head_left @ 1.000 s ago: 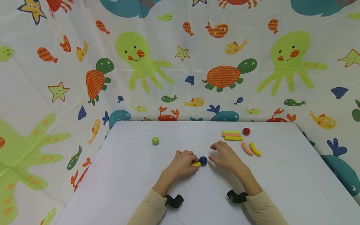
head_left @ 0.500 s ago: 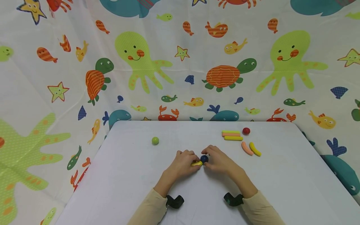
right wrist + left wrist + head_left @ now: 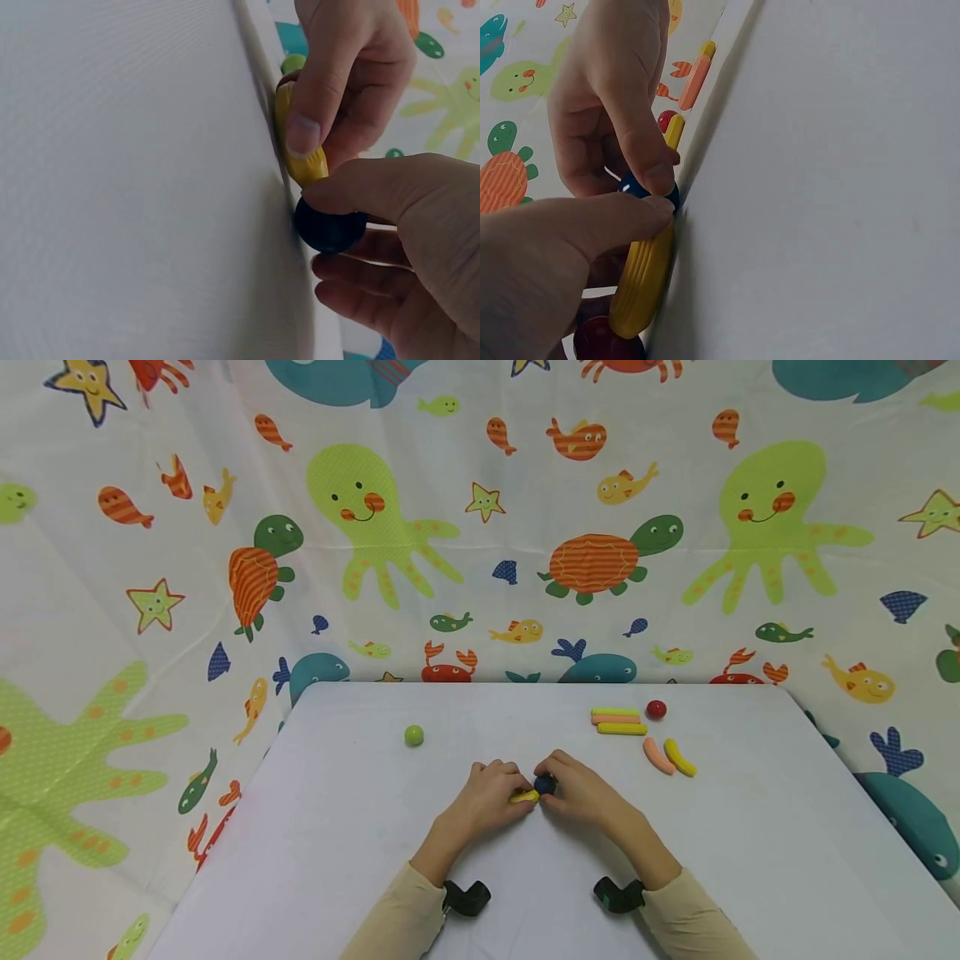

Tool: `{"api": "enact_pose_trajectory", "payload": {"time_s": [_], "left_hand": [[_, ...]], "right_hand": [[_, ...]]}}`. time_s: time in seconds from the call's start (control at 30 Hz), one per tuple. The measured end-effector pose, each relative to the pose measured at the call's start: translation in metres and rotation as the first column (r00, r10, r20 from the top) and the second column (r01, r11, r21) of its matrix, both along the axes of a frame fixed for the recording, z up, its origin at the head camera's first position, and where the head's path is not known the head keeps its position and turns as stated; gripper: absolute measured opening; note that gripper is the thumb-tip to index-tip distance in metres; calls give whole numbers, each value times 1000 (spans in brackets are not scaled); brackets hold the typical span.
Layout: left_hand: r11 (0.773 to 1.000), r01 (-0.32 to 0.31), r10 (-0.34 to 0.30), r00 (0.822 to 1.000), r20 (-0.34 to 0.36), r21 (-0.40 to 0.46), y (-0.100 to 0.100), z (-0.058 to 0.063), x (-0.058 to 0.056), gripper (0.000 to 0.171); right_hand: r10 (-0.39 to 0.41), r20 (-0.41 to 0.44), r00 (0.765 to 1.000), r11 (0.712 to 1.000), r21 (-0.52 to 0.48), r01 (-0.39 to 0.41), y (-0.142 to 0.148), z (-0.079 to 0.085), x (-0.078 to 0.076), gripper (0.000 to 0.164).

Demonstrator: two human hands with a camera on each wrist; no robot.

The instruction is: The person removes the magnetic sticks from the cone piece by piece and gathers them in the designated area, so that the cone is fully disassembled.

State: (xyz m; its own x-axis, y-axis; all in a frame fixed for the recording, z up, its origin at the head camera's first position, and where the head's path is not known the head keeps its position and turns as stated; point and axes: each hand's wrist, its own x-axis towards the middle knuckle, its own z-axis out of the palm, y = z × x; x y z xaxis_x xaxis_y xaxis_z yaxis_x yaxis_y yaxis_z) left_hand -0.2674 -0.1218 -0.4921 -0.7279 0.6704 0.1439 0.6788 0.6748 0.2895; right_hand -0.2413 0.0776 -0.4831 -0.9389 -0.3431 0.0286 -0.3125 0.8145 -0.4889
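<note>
My left hand (image 3: 489, 795) grips a yellow ridged stick (image 3: 641, 281), slightly curved, that looks like modelling clay. Its thumb lies along the stick near the blue end. Pinched between thumb and fingers of my right hand (image 3: 588, 789) is a dark blue ball (image 3: 330, 227). The ball sits at the stick's right end and appears to touch it. At the stick's other end, a dark red ball (image 3: 607, 339) shows under the left hand in the left wrist view; in the head view that hand hides it.
A green ball (image 3: 414, 736) lies at the back left of the white table (image 3: 300, 860). At the back right are straight yellow and orange sticks (image 3: 621, 728), a red ball (image 3: 656, 710), a curved orange stick (image 3: 658, 757) and a curved yellow one (image 3: 681, 758). A patterned cloth (image 3: 480, 568) hangs behind.
My right hand has moved left, from beside the blue ball onto it, and now pinches it. The ball has shifted very slightly. My left hand has stayed nearly still with the yellow stick.
</note>
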Motion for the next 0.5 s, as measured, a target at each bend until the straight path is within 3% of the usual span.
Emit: {"api": "enact_pose_trajectory", "payload": {"time_s": [0.2, 0.5], "left_hand": [[1000, 0, 0, 1000, 12, -2, 0, 1, 0, 21], [1000, -1, 1, 999, 44, -9, 2, -2, -1, 22]], "right_hand": [[-24, 2, 1000, 1000, -9, 24, -1, -1, -1, 36], [6, -35, 999, 999, -32, -7, 2, -2, -3, 35]]}}
